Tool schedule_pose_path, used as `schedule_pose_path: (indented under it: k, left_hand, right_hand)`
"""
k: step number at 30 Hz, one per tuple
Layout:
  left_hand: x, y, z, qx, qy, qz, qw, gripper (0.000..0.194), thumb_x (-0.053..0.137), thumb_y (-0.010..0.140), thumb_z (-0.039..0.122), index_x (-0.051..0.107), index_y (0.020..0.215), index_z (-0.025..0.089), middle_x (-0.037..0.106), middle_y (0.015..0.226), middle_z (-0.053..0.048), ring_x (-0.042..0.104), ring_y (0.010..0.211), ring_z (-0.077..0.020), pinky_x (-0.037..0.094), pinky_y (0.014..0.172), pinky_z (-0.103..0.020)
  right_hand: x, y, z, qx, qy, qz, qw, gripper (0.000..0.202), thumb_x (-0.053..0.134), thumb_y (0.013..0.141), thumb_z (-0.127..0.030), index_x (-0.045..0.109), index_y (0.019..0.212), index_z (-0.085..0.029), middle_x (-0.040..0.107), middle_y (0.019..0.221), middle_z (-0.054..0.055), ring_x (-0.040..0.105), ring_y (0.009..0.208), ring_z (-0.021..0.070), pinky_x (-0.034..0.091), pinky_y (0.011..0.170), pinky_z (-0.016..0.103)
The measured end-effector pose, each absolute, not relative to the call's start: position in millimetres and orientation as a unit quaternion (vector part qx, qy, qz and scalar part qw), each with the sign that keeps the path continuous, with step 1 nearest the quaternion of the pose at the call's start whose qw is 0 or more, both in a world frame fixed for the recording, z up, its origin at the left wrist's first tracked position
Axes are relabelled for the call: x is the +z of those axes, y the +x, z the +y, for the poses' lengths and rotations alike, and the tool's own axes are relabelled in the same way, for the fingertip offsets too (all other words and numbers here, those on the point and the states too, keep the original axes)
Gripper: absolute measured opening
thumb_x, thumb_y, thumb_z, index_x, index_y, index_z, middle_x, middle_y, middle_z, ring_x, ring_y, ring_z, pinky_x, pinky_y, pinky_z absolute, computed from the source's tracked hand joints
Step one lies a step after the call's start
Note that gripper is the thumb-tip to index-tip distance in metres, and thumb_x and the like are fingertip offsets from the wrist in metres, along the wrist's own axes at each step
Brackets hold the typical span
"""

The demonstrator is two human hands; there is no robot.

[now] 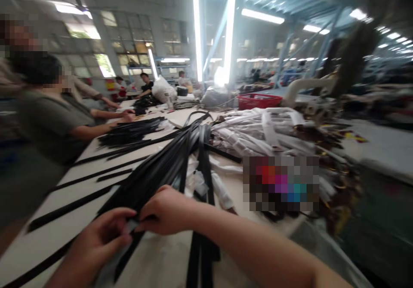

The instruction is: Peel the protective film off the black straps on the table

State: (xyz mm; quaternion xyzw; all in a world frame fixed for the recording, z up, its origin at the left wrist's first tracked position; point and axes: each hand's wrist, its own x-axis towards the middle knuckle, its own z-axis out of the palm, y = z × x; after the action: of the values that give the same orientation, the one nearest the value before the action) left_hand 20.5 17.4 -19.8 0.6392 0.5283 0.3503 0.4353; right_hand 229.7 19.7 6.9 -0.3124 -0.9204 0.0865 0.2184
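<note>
My left hand (pixel 108 234) and my right hand (pixel 164 210) nearly meet low in the view, over the near end of a pile of black straps (pixel 155 163). Thumb and fingers of my left hand pinch a small pale piece (pixel 130 226), perhaps paper or film. The right hand's fingers are closed at the piece's other side, beside a black strap; what exactly they grip is too blurred to tell. More black straps (pixel 204 167) run down the table past my right forearm. Separate straps (pixel 74 206) lie spread at the left.
White-wrapped strips (pixel 258 129) are heaped at the right, before a red basket (pixel 260 101). A blurred machine (pixel 309 88) stands beyond them. At the left edge of the table (pixel 41 245), a person in a grey-green shirt (pixel 54 111) reaches towards another black bundle (pixel 129 132).
</note>
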Motion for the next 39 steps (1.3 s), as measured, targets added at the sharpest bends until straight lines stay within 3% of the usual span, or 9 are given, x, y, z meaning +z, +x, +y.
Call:
schedule_pose_path:
  k: [4, 7, 14, 24, 32, 39]
  left_hand:
    - [-10.0, 5.9, 9.5, 0.363, 0.65, 0.48, 0.463, 0.038, 0.078, 0.06, 0.018, 0.063, 0.095, 0.018, 0.059, 0.062, 0.005, 0.057, 0.06, -0.0126, 0.044, 0.059, -0.023]
    - [-7.7, 11.2, 7.1, 0.371, 0.645, 0.47, 0.475, 0.039, 0.077, 0.059, 0.015, 0.061, 0.095, 0.018, 0.059, 0.062, 0.006, 0.056, 0.06, -0.0118, 0.043, 0.059, -0.022]
    - [-10.1, 11.1, 3.4, 0.357, 0.656, 0.455, 0.486, 0.039, 0.074, 0.061, 0.009, 0.062, 0.098, 0.016, 0.058, 0.062, 0.006, 0.055, 0.059, -0.0104, 0.042, 0.058, -0.022]
    - [-9.2, 15.6, -0.8, 0.339, 0.646, 0.467, 0.5, 0.036, 0.075, 0.067, 0.019, 0.061, 0.101, 0.015, 0.065, 0.071, 0.001, 0.058, 0.065, -0.0129, 0.041, 0.059, -0.023]
    - [-1.7, 12.9, -2.4, 0.316, 0.652, 0.48, 0.495, 0.038, 0.075, 0.067, 0.021, 0.06, 0.102, 0.014, 0.063, 0.064, 0.003, 0.056, 0.059, -0.0118, 0.039, 0.056, -0.022]
    - [-8.5, 19.4, -6.6, 0.305, 0.627, 0.478, 0.534, 0.047, 0.081, 0.057, 0.022, 0.062, 0.099, 0.013, 0.059, 0.058, 0.004, 0.052, 0.054, -0.0108, 0.036, 0.053, -0.022]
  right_hand:
    - [-2.4, 226.9, 21.6, 0.098, -0.326, -0.86, 0.379, 0.02, 0.057, 0.09, -0.028, 0.066, 0.076, -0.016, 0.067, 0.067, 0.0, 0.06, 0.063, 0.0113, 0.035, 0.066, 0.024]
    - [-5.1, 223.4, 18.8, 0.101, -0.35, -0.834, 0.414, 0.019, 0.058, 0.089, -0.026, 0.063, 0.074, -0.016, 0.064, 0.064, 0.0, 0.057, 0.06, 0.0113, 0.035, 0.068, 0.026]
    - [-10.1, 220.3, 14.9, 0.109, -0.32, -0.864, 0.374, 0.022, 0.059, 0.088, -0.024, 0.06, 0.068, -0.016, 0.061, 0.059, -0.002, 0.054, 0.057, 0.01, 0.033, 0.068, 0.026]
    - [-10.0, 218.1, 11.4, 0.106, -0.283, -0.902, 0.307, 0.018, 0.055, 0.089, -0.021, 0.062, 0.074, -0.017, 0.065, 0.067, -0.001, 0.057, 0.065, 0.0114, 0.031, 0.073, 0.028]
    - [-10.6, 233.7, 30.6, 0.032, -0.386, -0.89, 0.241, 0.043, 0.042, 0.097, -0.034, 0.058, 0.062, -0.014, 0.063, 0.063, 0.003, 0.056, 0.062, 0.0128, 0.029, 0.075, 0.031]
    - [-17.8, 208.6, 13.7, 0.017, -0.321, -0.911, 0.257, 0.034, 0.053, 0.092, -0.039, 0.06, 0.068, -0.016, 0.065, 0.067, 0.002, 0.056, 0.064, 0.0127, 0.029, 0.073, 0.03]
